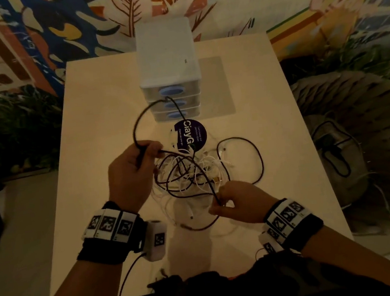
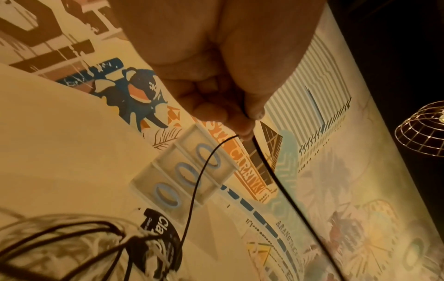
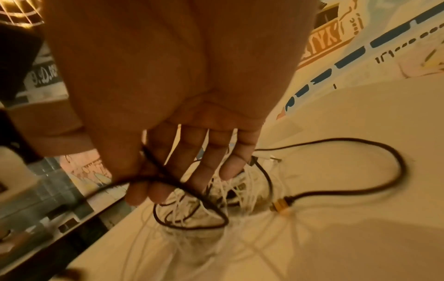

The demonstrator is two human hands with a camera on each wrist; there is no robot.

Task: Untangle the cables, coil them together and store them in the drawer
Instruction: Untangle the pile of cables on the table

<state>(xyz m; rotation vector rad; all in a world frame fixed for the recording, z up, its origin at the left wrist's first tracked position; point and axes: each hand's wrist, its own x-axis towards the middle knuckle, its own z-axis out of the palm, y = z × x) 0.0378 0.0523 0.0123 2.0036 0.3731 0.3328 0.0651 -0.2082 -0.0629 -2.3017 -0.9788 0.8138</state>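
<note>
A tangle of black and white cables lies in the middle of the pale table. My left hand is raised over its left side and grips a black cable that arcs up toward the drawer unit; in the left wrist view the fingers pinch that black cable. My right hand sits at the tangle's near edge, thumb and forefinger pinching another stretch of black cable, the other fingers spread over the white cables. The small white drawer unit stands at the back, all drawers closed.
A round dark sticker lies on the table just in front of the drawer unit. A black loop of cable spreads right of the tangle, with a yellow-ended connector. A grey bag sits off the table's right edge.
</note>
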